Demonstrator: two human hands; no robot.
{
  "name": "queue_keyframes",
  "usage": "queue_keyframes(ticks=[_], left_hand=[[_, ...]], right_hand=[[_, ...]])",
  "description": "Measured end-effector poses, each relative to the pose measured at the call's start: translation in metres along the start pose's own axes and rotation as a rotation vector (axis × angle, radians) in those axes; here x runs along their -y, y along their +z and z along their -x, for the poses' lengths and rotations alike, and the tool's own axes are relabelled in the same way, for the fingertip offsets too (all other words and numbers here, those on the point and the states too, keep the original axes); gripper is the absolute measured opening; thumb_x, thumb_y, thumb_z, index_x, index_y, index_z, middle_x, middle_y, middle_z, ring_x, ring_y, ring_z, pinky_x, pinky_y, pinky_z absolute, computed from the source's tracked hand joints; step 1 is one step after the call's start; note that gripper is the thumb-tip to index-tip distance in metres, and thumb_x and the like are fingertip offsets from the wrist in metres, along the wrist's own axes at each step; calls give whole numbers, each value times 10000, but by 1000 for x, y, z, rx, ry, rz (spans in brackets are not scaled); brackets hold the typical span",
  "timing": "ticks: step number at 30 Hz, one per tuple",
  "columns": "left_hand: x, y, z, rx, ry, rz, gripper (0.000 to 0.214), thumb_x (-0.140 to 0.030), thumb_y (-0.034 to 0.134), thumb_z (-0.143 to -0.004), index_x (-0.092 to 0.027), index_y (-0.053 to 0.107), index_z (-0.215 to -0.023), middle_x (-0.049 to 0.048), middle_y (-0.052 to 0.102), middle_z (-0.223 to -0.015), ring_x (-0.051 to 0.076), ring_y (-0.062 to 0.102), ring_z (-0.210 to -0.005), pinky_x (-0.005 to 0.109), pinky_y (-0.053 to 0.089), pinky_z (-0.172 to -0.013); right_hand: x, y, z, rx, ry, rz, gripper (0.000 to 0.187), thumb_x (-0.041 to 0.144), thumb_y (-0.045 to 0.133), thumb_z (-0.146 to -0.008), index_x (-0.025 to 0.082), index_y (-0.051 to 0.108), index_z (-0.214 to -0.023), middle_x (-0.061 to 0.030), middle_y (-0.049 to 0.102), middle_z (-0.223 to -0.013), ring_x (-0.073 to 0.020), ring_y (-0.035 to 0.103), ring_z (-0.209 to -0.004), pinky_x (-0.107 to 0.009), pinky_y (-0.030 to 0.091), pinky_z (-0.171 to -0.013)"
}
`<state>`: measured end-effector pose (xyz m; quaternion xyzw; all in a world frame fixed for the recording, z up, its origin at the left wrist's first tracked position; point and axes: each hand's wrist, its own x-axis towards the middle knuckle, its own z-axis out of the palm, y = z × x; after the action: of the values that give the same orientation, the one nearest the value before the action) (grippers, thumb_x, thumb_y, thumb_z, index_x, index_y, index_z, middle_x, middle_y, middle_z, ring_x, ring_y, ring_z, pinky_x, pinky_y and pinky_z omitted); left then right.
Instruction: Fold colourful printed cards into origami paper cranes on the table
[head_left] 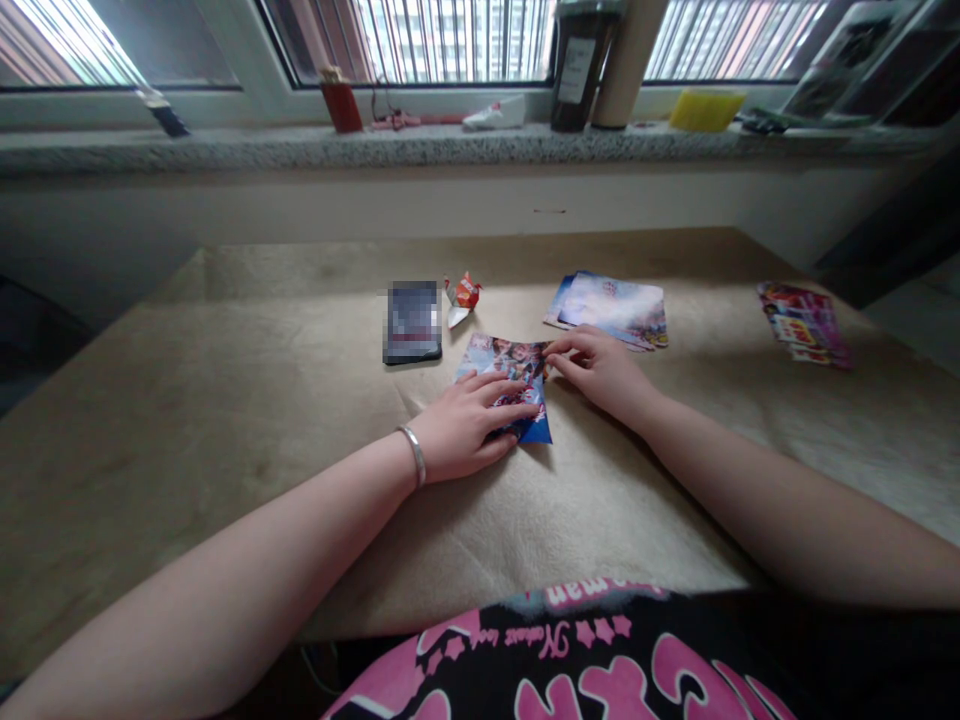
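Observation:
A colourful printed sheet of paper (pixel 504 362) lies on the brown table (pixel 225 400) in front of me. My left hand (pixel 469 425), with a silver bracelet at the wrist, rests flat on the sheet's near part, fingers stretched out over it. My right hand (pixel 596 368) pinches the sheet's right edge between thumb and fingers. A small folded red and white paper figure (pixel 463 296) stands just behind the sheet.
A dark phone (pixel 412 322) lies left of the folded figure. A stack of printed sheets (pixel 611 308) sits behind my right hand, another printed sheet (pixel 804 324) far right. The windowsill (pixel 420 145) holds a red cup (pixel 342 104), a dark jar (pixel 579 62) and a yellow box (pixel 705 108).

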<state>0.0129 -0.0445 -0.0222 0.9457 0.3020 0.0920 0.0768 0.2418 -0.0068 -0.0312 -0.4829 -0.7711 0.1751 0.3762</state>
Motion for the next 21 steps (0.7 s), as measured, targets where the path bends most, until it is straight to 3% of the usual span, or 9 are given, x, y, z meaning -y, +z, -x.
queue_keyframes(ticks=[6, 10, 13, 21], left_hand=[[-1, -1, 0, -10, -13, -10, 395, -337, 492, -885, -316, 521, -1278, 66, 456, -1382, 296, 351, -1300, 553, 292, -1062], [-1, -1, -1, -1, -14, -26, 409, -345, 483, -885, -307, 509, -1291, 72, 434, -1402, 301, 337, -1310, 558, 289, -1063], [-1, 0, -1, 18, -26, -50, 435, -365, 475, -884, -295, 489, -1314, 81, 407, -1424, 301, 317, -1329, 552, 272, -1075], [2, 3, 1, 28, -53, -74, 532, -462, 476, -869, -259, 430, -1359, 98, 320, -1480, 300, 298, -1353, 501, 248, -1107]], right_hand=[[-5, 4, 0, -42, 119, -190, 149, 317, 622, -761, 202, 679, -837, -36, 646, -829, -136, 590, -641, -293, 517, -587], [-6, 8, 1, -66, 224, -314, 262, 339, 652, -725, 212, 598, -948, 32, 579, -687, -97, 520, -500, -249, 451, -467], [-4, 10, 0, -116, 209, -337, 289, 303, 653, -707, 211, 564, -967, 48, 547, -641, -105, 522, -534, -257, 454, -523], [-1, 12, 2, -23, 294, -469, 294, 348, 672, -675, 201, 558, -903, -5, 627, -717, -146, 588, -614, -295, 485, -590]])
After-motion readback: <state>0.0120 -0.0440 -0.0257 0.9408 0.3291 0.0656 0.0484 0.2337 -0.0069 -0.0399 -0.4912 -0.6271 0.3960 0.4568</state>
